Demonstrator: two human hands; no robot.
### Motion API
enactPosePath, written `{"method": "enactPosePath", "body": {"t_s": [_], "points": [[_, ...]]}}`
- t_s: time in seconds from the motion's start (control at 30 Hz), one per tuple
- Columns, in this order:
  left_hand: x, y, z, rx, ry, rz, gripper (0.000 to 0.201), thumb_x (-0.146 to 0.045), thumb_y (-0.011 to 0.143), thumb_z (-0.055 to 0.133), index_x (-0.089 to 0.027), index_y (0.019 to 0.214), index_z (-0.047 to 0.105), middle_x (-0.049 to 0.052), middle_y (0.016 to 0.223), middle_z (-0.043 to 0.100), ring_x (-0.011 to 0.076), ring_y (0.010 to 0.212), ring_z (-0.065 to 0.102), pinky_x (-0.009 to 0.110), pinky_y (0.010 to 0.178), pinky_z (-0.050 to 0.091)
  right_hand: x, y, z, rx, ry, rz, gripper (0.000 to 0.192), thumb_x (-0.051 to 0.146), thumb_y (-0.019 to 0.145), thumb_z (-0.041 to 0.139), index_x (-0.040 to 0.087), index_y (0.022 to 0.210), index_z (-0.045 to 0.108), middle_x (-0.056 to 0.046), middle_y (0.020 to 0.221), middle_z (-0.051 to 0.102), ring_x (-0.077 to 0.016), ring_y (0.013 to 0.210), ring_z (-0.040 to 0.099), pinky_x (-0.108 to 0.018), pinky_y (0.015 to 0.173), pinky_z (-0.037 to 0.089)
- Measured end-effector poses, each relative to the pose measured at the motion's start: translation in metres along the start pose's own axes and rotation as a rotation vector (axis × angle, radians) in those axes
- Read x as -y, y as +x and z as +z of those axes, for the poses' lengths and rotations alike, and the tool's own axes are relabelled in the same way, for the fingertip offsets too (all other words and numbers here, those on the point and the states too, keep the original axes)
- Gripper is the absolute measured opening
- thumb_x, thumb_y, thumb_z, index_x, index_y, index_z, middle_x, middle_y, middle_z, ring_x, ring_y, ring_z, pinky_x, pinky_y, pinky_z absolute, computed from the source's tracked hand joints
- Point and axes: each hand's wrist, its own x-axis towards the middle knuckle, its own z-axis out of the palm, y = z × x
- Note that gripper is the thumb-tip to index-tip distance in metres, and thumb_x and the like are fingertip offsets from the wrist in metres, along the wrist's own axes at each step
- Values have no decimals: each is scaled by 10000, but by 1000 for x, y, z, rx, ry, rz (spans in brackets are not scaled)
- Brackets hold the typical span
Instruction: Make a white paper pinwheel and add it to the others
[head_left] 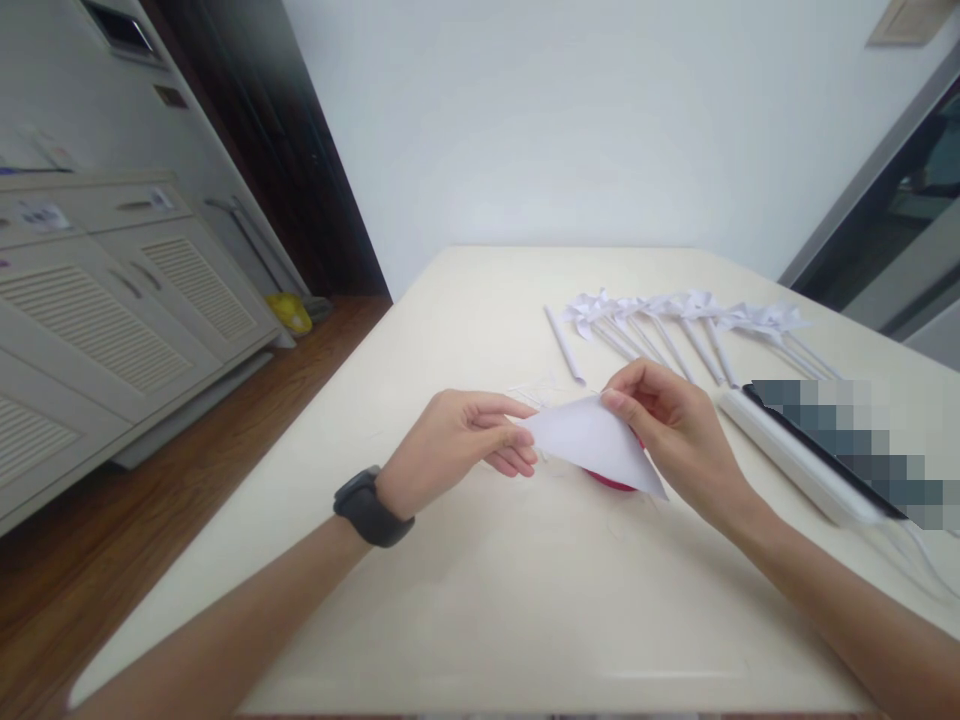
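Note:
A sheet of white paper (589,432) is held up between my two hands, tilted above the table. My left hand (480,435), with a dark watch on its wrist, pinches the paper's left corner between thumb and fingers. Over on the other side, my right hand (664,425) grips the upper right edge, thumb on top. Part of a red object (611,481) shows beneath the sheet; the rest of it is hidden, so its kind is unclear. Thin white scraps (536,390) lie on the table just behind the paper.
Several white paper pinwheels (690,310) on rolled sticks lie in a row at the back right of the table (450,610). A loose paper tube (564,345) rests left of them. Right of my hand is a long white object (802,455) beside a blurred-out dark area.

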Motion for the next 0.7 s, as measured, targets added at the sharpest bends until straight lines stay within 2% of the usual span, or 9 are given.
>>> {"method": "enactPosePath", "body": {"t_s": [0.13, 0.27, 0.33, 0.43, 0.53, 0.6, 0.7], "points": [[-4, -1, 1, -103, -98, 36, 328, -268, 812, 574, -141, 1113, 599, 69, 780, 727, 206, 760, 697, 304, 721, 566, 2, 0, -1, -75, 18, -7, 116, 233, 861, 523, 203, 749, 516, 34, 685, 515, -85, 597, 453, -217, 497, 323], [-3, 0, 1, -233, -201, 80, 337, -340, 819, 563, -147, 1094, 589, 87, 883, 722, 205, 823, 689, 282, 757, 545, 3, 1, -2, -214, 47, -54, 111, 249, 858, 532, 205, 757, 521, 21, 712, 521, -99, 623, 468, -224, 508, 339], [-1, -1, 4, -171, -269, 61, 327, -357, 837, 536, -140, 1076, 588, 107, 967, 705, 210, 890, 672, 302, 819, 520, 5, 0, -1, -268, 50, -79, 109, 245, 852, 541, 205, 752, 525, 19, 695, 514, -104, 613, 467, -226, 501, 341], [0, -5, 14, 34, -355, -16, 239, -284, 780, 624, -124, 957, 617, 122, 1042, 680, 229, 993, 628, 313, 860, 490, 8, -6, 5, -291, 53, -87, 105, 242, 847, 547, 208, 749, 526, 13, 683, 519, -111, 606, 473, -230, 499, 351], [2, -8, 23, 123, -360, -61, 238, -242, 752, 647, -134, 964, 642, 102, 988, 697, 206, 929, 646, 294, 809, 492, 13, -14, 14, -264, 77, -48, 111, 253, 856, 532, 216, 751, 521, 10, 679, 515, -112, 591, 478, -229, 481, 360], [4, -8, 25, 94, -320, -45, 237, -262, 764, 629, -136, 963, 653, 91, 945, 703, 186, 863, 650, 283, 766, 492, 15, -18, 18, -215, 106, -7, 120, 268, 862, 520, 222, 752, 512, 13, 664, 505, -109, 561, 473, -226, 451, 356], [5, -4, 21, -41, -242, 17, 206, -294, 759, 629, -138, 894, 649, 67, 880, 692, 158, 786, 629, 257, 701, 484, 14, -19, 19, -146, 156, 26, 117, 287, 860, 522, 220, 765, 505, 20, 662, 502, -105, 551, 485, -224, 458, 380]]}}
